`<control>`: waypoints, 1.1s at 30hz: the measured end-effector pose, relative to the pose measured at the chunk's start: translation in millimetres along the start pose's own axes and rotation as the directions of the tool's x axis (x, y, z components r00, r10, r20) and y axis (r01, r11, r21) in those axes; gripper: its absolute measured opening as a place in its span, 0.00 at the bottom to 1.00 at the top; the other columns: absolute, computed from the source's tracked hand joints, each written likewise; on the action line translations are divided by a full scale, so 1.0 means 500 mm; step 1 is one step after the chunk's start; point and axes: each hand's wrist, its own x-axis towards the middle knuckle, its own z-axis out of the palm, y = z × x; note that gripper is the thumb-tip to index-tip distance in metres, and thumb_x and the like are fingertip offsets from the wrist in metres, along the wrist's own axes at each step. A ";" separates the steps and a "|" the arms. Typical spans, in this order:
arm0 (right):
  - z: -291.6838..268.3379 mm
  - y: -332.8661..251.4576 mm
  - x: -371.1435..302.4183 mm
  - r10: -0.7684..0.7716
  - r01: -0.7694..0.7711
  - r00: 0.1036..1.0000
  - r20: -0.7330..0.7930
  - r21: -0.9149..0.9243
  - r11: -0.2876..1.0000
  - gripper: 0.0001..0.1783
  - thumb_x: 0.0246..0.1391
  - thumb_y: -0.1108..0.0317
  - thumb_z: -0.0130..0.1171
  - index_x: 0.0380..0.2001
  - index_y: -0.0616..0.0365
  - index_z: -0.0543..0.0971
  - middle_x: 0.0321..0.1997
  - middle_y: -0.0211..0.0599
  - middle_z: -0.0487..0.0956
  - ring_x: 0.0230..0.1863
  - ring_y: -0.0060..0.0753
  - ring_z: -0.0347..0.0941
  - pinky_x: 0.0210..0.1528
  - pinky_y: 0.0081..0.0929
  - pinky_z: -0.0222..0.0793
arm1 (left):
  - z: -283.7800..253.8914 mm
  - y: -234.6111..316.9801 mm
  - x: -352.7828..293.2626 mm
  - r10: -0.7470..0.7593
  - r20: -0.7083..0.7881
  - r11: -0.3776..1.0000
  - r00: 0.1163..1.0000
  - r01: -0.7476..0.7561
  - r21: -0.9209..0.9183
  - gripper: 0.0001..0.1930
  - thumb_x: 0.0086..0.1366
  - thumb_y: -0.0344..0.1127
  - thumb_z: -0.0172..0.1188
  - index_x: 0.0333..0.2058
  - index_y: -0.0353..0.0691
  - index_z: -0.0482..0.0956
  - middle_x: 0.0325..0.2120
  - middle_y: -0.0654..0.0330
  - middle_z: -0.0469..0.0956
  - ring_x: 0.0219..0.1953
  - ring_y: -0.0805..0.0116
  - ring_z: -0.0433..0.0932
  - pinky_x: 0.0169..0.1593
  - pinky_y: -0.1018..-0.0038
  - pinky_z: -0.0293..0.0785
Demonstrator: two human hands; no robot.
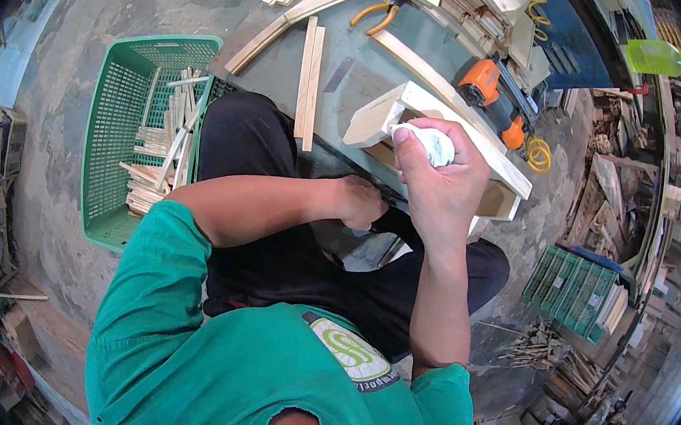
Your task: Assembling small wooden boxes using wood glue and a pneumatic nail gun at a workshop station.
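My right hand [449, 166] is closed around a small white bottle [435, 146], its round end turned up toward me. The bottle is over one end of a pale wooden box-like frame [464, 138], which slants across the metal work surface [277, 69] in front of my knees. Between my knees, my left hand [360, 204] is curled with its knuckles up, near the lower side of the frame. Its fingertips are mostly hidden, and what they hold cannot be made out.
Two thin wooden strips [309, 85] lie left of the frame. Orange-handled pliers [375, 15] and an orange nail gun [480, 82] with a yellow coiled hose [538, 154] lie beyond. A green basket [103, 146] of wood offcuts stands left; a green crate [573, 291] sits right.
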 end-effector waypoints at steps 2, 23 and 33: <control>0.004 0.001 0.001 -0.003 0.003 1.000 -0.011 -0.015 1.000 0.09 0.58 0.70 0.70 0.38 0.62 0.82 0.26 0.26 0.80 0.24 0.12 0.73 0.25 0.13 0.67 | -0.007 0.005 -0.004 0.002 0.008 1.000 1.000 -0.002 -0.008 0.16 0.61 0.35 0.59 0.45 0.34 0.83 0.42 0.44 0.85 0.50 0.45 0.83 0.53 0.54 0.78; -0.002 -0.018 -0.034 -0.008 -0.002 0.998 -0.057 -0.165 0.986 0.08 0.58 0.70 0.70 0.37 0.63 0.82 0.26 0.25 0.79 0.23 0.13 0.73 0.24 0.14 0.67 | -0.060 0.027 -0.032 -0.083 0.163 0.997 0.983 0.082 0.010 0.20 0.61 0.36 0.59 0.51 0.36 0.82 0.49 0.45 0.83 0.54 0.47 0.80 0.54 0.53 0.77; 0.047 0.068 -0.175 -0.055 0.038 0.995 0.082 0.195 0.980 0.11 0.66 0.67 0.61 0.45 0.63 0.77 0.58 0.47 0.76 0.56 0.36 0.74 0.60 0.33 0.69 | -0.114 0.025 -0.225 0.272 0.010 0.691 0.962 -0.189 -0.698 0.27 0.66 0.43 0.65 0.59 0.36 0.73 0.48 0.48 0.82 0.50 0.60 0.81 0.54 0.63 0.76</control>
